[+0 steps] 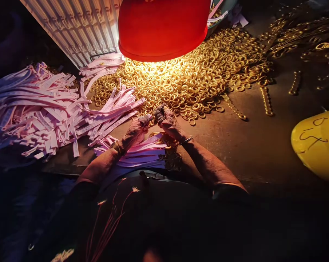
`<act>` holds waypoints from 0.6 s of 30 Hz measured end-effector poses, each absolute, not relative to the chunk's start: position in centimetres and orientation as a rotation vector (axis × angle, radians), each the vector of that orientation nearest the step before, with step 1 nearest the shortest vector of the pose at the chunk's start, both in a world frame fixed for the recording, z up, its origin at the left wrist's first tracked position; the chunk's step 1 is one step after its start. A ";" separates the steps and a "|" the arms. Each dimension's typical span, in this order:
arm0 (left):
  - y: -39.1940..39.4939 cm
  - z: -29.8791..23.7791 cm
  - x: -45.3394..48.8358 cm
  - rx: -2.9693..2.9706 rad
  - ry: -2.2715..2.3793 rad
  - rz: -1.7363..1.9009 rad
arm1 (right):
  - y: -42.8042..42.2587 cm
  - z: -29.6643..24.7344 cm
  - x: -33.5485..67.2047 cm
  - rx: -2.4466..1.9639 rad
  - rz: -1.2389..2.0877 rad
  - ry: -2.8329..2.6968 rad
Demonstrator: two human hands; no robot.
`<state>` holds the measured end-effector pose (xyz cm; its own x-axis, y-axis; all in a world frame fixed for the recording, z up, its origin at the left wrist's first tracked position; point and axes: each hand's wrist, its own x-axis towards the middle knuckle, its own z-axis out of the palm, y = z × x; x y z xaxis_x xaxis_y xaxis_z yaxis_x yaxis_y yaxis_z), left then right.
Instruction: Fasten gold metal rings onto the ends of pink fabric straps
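My left hand (137,129) and my right hand (167,122) are close together at the near edge of a heap of gold-coloured rings (178,83). Both are closed, the fingers pinched, with coverings on some fingertips. Whatever lies between the fingers is too small and hidden to make out. Below them, near my body, lies a bundle of pink straps (144,154) with gold rings (171,143) at the right ends. More pink straps (110,114) fan out just left of my left hand.
A red lamp shade (161,29) hangs over the rings. A large pile of pink straps (39,109) spreads at left, beside a ribbed pale panel (79,29). Linked ring chains (266,100) lie to the right, and a yellow container (317,142) stands at the right edge.
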<state>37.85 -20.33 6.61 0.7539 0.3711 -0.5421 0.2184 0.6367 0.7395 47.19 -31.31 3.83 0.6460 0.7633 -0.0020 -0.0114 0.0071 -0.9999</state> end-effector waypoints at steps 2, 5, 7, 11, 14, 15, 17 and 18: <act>-20.5 6.5 37.9 0.885 0.719 0.090 | -31.5 4.3 46.9 -1.478 0.617 -0.708; -20.6 6.8 37.8 0.853 0.713 0.040 | -31.8 5.1 46.3 -1.510 0.548 -0.739; -20.7 6.9 37.7 0.845 0.694 0.023 | -31.9 5.5 46.0 -1.534 0.520 -0.729; -20.9 5.7 37.1 0.956 0.598 0.082 | -31.9 5.8 46.2 -1.582 0.504 -0.748; -21.1 4.1 36.8 1.059 0.554 0.157 | -31.8 5.7 46.6 -1.690 0.500 -0.768; -21.1 3.8 36.8 1.085 0.542 0.174 | -31.7 5.6 46.8 -1.731 0.488 -0.757; -21.1 3.7 36.8 1.134 0.525 0.166 | -31.7 5.5 47.1 -1.777 0.466 -0.736; -21.0 4.0 36.9 1.158 0.527 0.146 | -31.8 5.5 47.2 -1.784 0.450 -0.745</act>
<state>36.91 -20.96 4.04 0.8699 0.3750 -0.3204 0.1559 0.4073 0.8999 47.16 -31.83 5.55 0.7305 0.6805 0.0581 0.2657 -0.2047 -0.9421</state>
